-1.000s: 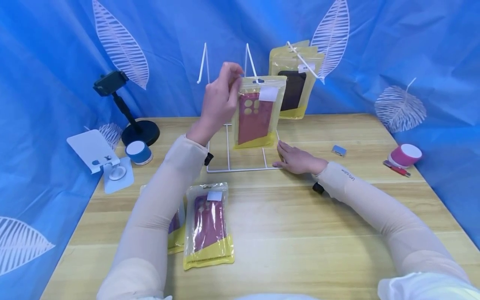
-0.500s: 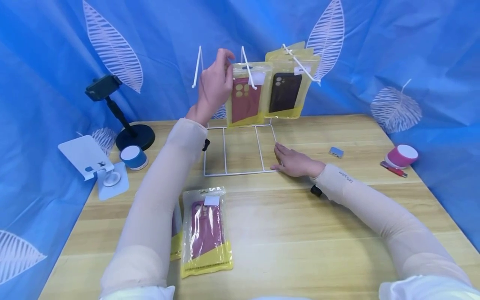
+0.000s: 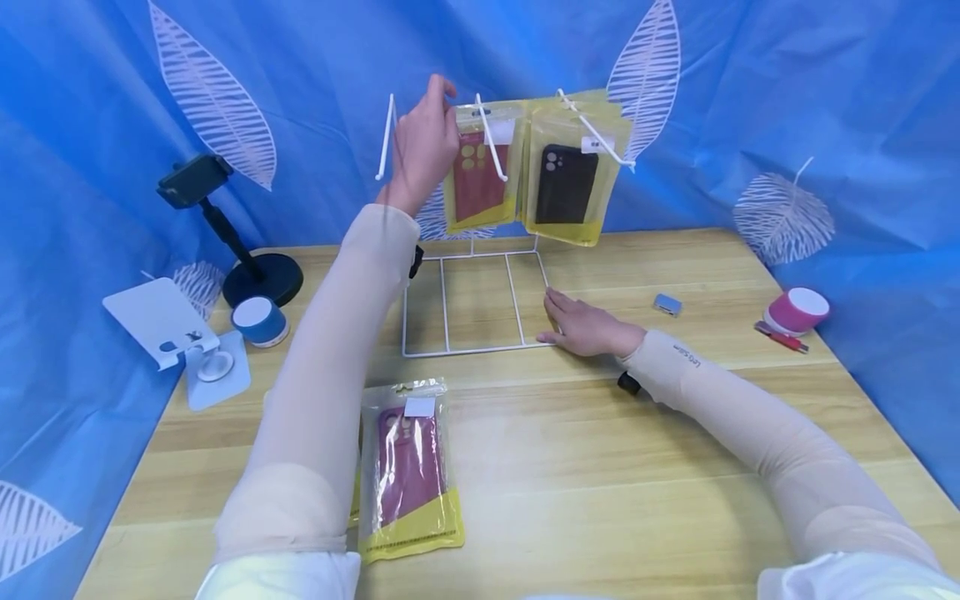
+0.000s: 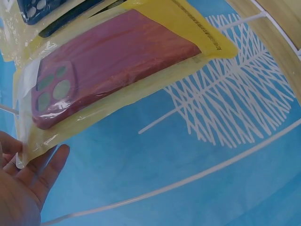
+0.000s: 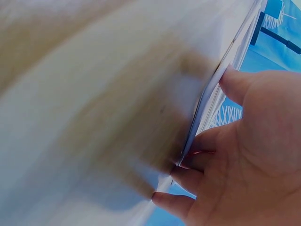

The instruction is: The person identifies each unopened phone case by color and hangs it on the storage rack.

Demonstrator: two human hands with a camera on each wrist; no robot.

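**Red case at the rack's middle hook, left hand at its top edge**

Far left on the counter (image 3: 600, 467): a white stand (image 3: 161, 321), a black phone holder (image 3: 225, 233) and a blue-banded roll (image 3: 258, 320).

Near front, left of centre, a bagged red case, the spare case (image 3: 408, 467), lies flat, partly overlapping another bag hidden under the left sleeve.

The left hand (image 3: 422, 150) is raised at the top of the white wire rack (image 3: 472, 300). Its grip sits on the top left edge of the red case (image 3: 476, 171), a dark red phone case in a clear and yellow bag. The bag hangs to the right of and below the hand, at the middle hook (image 3: 491, 146). In the left wrist view the fingertips (image 4: 51, 162) touch the bag's edge (image 4: 28, 150); the head view shows the fingers curled about that edge.

Just right of it hangs a black case (image 3: 566, 183) in a similar bag, on the right hook (image 3: 596, 133).

The right hand (image 3: 585, 323) lies flat on the counter, fingers straight, touching the rack's base at its front right corner; it holds nothing.

Far right: a small grey block (image 3: 666, 305), a pink roll (image 3: 797, 311) and a red pen (image 3: 780, 337).
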